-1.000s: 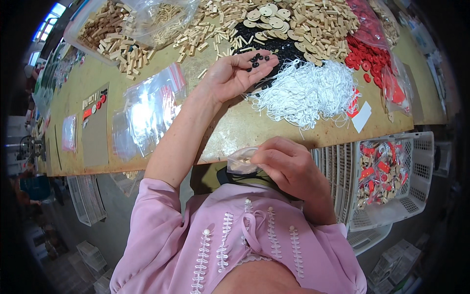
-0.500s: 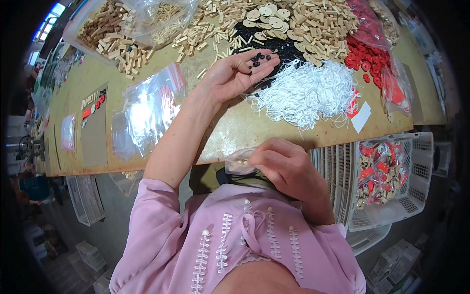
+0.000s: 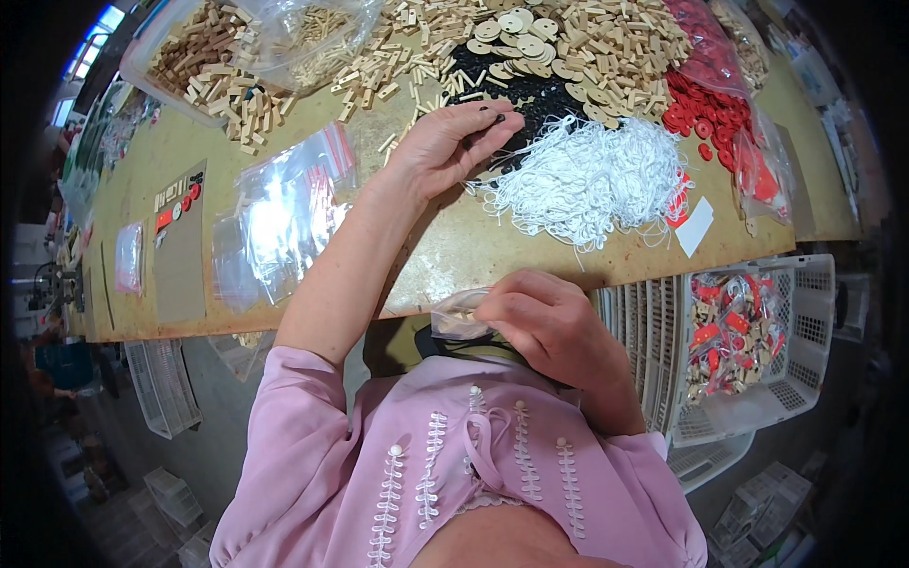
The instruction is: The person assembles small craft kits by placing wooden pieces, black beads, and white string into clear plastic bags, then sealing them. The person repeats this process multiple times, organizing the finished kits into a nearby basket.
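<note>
My left hand (image 3: 450,142) reaches out over the table, palm up, with a few small black pieces (image 3: 492,117) cupped at its fingertips, right beside the black piece pile (image 3: 530,95). My right hand (image 3: 549,322) is close to my chest at the table's near edge, its fingers closed on a small clear plastic bag (image 3: 459,317) with pale pieces inside. A heap of white strings (image 3: 587,180) lies just right of my left hand.
Pale wooden pieces (image 3: 587,43) and red rings (image 3: 705,109) cover the far table. Clear plastic bags (image 3: 279,218) lie at left beside a grey sample card (image 3: 180,241). A tub of wooden blocks (image 3: 204,57) stands far left. A white basket (image 3: 757,341) of filled bags sits at right.
My left hand has stayed over the black pieces, fingers curling slightly. My right hand with the bag has shifted a little lower and toward my chest.
</note>
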`<state>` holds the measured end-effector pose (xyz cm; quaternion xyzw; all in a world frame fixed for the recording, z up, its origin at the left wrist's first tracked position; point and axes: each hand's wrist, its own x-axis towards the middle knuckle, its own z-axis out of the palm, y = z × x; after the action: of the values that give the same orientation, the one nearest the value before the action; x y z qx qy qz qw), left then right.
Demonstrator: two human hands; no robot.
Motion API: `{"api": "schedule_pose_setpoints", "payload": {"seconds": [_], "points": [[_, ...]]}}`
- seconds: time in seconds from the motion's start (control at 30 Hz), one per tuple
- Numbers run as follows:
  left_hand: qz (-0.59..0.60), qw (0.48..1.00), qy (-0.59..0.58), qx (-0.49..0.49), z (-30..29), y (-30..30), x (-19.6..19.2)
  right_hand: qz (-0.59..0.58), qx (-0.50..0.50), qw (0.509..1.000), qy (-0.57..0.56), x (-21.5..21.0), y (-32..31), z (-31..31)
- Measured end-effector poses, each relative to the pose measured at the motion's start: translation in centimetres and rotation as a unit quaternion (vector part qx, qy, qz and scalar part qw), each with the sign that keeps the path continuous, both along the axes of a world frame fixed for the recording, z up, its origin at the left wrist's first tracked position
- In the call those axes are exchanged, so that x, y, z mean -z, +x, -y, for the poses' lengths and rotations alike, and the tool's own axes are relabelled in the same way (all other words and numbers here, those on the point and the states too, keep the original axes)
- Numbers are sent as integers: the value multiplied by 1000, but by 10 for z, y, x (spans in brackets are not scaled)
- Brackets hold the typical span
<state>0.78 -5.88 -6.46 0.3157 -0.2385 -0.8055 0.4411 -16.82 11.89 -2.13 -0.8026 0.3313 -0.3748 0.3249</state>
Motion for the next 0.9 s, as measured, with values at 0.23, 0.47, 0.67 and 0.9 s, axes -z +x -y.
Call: {"api": "schedule_pose_setpoints", "payload": {"seconds": [0.23, 0.47, 0.67, 0.9], "points": [[149, 983, -98, -30, 0, -2, 0, 1, -6, 1000, 5, 0, 2, -2], [134, 979, -141, -58, 1, 1, -1, -5, 20, 1000, -9, -7, 1, -1], [-83, 993, 13, -84, 1, 7, -30, -24, 90, 992, -83, -30, -11, 26], [-214, 976, -9, 24, -33, 19, -80, -41, 138, 989, -40, -34, -1, 47]]}}
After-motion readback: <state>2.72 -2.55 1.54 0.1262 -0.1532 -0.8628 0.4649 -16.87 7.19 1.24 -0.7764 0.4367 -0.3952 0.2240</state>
